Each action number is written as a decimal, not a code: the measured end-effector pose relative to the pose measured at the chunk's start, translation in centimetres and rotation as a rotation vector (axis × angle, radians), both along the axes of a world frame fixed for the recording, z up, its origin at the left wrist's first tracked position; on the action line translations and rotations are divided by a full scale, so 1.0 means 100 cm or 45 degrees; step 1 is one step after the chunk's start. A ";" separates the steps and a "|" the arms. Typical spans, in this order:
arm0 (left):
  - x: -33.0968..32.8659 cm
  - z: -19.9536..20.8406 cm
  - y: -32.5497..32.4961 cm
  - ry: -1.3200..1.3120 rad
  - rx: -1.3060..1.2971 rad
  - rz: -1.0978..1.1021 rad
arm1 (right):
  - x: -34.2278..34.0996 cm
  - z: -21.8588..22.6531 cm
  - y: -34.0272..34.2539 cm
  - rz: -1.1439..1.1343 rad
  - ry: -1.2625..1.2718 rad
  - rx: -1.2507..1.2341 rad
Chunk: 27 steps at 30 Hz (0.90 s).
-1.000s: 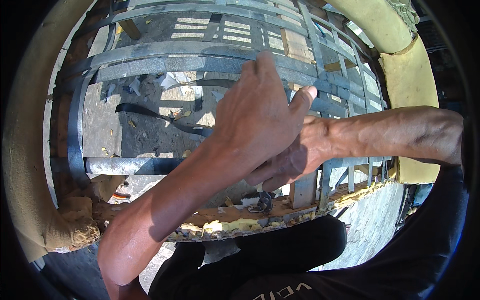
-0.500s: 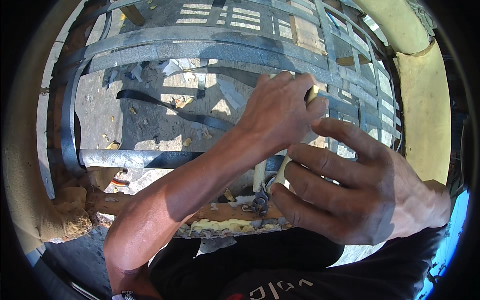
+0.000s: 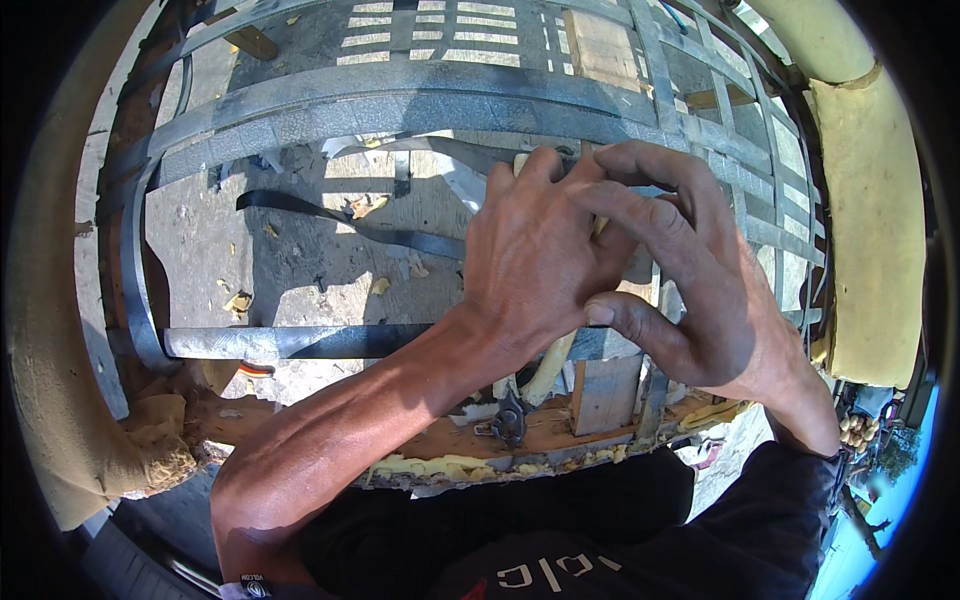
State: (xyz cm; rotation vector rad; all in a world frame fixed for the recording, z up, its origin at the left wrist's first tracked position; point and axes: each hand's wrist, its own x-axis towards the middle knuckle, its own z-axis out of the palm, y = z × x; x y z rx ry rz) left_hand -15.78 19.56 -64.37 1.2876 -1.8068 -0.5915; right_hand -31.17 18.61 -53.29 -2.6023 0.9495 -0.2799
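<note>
My left hand [image 3: 540, 240] is closed around the cream-coated handles of a pair of pincers [image 3: 548, 372]. Their dark metal head rests at the wooden front rail [image 3: 410, 432], which carries torn yellow foam along its edge. What the jaws bite on is too small to tell. My right hand [image 3: 705, 290] is over the left one, thumb and fingers apart; its fingertips reach the knuckles and side of the left hand. Black elastic webbing straps [image 3: 400, 110] cross the frame beyond my hands. One loose strap [image 3: 290, 203] curls with a free end left of my left hand.
Padded arms, one brown [image 3: 50, 300] at left and one yellow foam [image 3: 870, 230] at right, flank the frame. A wood block [image 3: 604, 395] stands against the front rail. Foam scraps [image 3: 238, 303] lie on the concrete floor below the straps.
My right hand has moved up and left from beside the pincers to over my left hand. The left hand keeps its grip; the pincers' head still rests at the rail.
</note>
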 end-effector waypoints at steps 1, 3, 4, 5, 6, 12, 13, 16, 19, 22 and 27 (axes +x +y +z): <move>-0.001 -0.003 0.001 0.019 -0.007 0.020 | 0.000 0.001 0.000 0.007 -0.007 -0.009; -0.003 -0.004 0.003 0.102 0.011 0.103 | -0.001 0.005 0.000 -0.013 -0.063 -0.048; -0.003 -0.004 0.003 0.134 0.012 0.122 | -0.002 0.009 0.000 -0.018 -0.088 -0.069; -0.003 -0.003 0.003 0.166 0.010 0.145 | -0.002 0.013 0.000 -0.021 -0.110 -0.089; -0.002 -0.002 0.004 0.198 0.007 0.169 | -0.003 0.015 0.002 -0.024 -0.136 -0.108; 0.000 0.001 0.002 0.171 -0.035 0.104 | -0.009 0.027 0.019 -0.152 -0.228 -0.097; 0.000 0.003 0.003 0.143 -0.005 0.104 | -0.011 0.025 0.019 -0.127 -0.203 -0.108; -0.001 0.012 0.006 0.044 0.067 0.109 | -0.012 0.018 0.021 -0.114 -0.135 -0.103; -0.003 0.015 0.011 -0.042 0.089 0.116 | -0.008 0.015 0.028 -0.180 -0.155 0.003; -0.003 0.013 0.009 -0.015 0.032 0.143 | -0.001 0.016 0.021 -0.200 -0.193 -0.005; 0.000 0.003 0.007 0.163 -0.034 0.149 | 0.002 0.016 0.012 -0.245 -0.279 0.039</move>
